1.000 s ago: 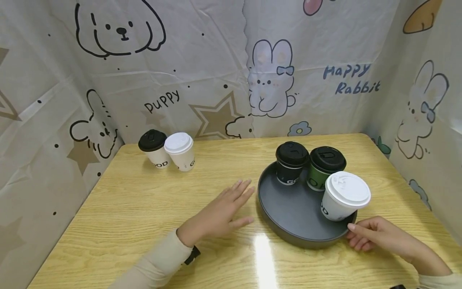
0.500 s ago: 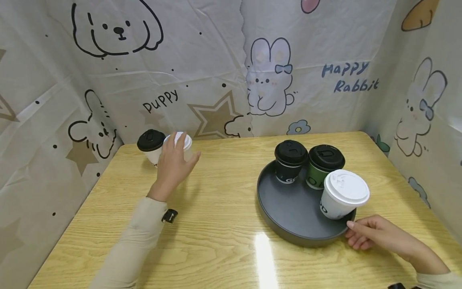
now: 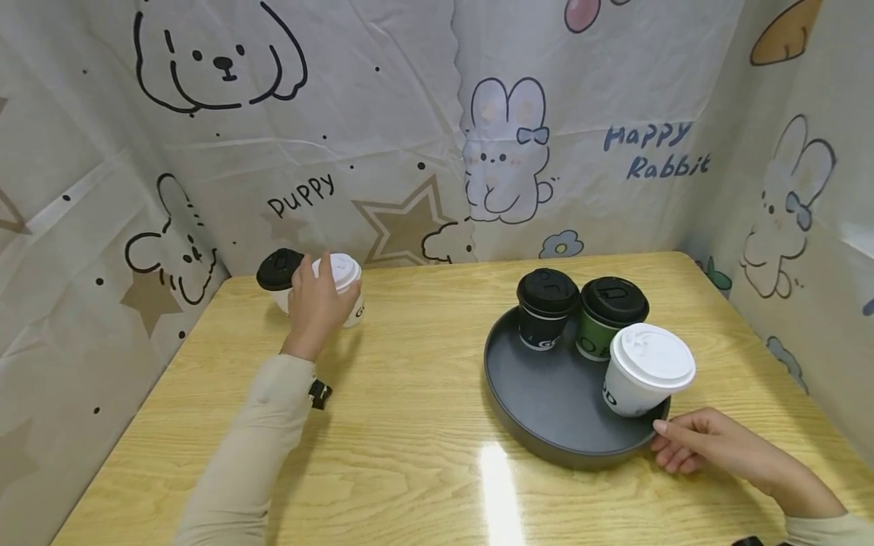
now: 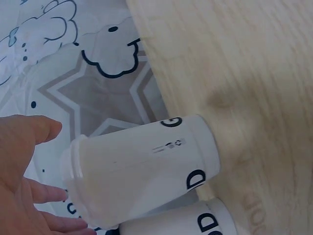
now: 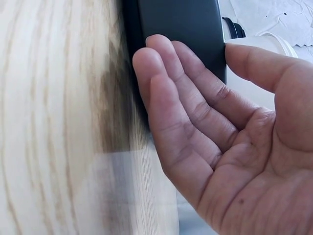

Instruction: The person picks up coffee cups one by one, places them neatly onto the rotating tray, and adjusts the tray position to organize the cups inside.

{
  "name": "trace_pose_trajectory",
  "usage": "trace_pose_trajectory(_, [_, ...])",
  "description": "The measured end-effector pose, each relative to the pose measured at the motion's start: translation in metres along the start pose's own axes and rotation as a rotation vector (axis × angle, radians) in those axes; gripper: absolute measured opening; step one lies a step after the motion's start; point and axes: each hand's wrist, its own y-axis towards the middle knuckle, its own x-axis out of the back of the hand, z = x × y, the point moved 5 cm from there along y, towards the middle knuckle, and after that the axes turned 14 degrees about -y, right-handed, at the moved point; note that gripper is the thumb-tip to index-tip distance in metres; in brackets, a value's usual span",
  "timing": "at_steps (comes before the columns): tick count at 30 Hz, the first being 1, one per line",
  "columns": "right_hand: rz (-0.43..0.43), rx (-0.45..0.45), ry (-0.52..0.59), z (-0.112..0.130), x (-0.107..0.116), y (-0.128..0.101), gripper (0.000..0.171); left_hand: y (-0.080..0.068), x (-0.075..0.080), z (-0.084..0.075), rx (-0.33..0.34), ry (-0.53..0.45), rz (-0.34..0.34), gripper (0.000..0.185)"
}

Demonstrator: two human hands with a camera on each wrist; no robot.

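Left hand is up in the upper left of the head view, reaching around the white-lidded cup that stands at the far edge of the wooden table, right next to a black-lidded cup. From the wrist view the fingers look spread fairly wide around the cup's lid end, thumb on one side and the rest coming in from the other. I honestly can't tell whether they're actually pressing on the cup or just about to, so I'd call it open around the cup, not clamped.

If you want to do this grab well, I'd say wrap the body of the cup below the lid, not the lid rim itself, since those snap-on lids pop off if you lift by them. Also mind the black-lidded neighbour, it's just beside the white one and an elbow-y approach could knock it. Keep the cup upright when it comes off the table.

Right hand is in the lower right, sitting against the near rim of the dark round tray. Fingers are loosely extended along the tray's outer wall with the thumb near the top edge, touching, not gripping anything.

The tray holds three cups: a black cup, a green cup, both with black lids, and a white cup nearest the right hand.
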Motion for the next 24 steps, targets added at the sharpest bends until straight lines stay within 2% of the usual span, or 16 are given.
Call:
trace_pose_trajectory(14, [0.004, 0.012, -0.004, 0.000, 0.000, 0.000, 0.044, 0.005, -0.010, 0.012, 0.013, 0.044, -0.007, 0.074])
trace_pose_trajectory(24, [0.000, 0.018, -0.018, 0.001, 0.000, -0.001, 0.044, 0.003, -0.010, 0.012, -0.031, -0.026, -0.035, 0.075])
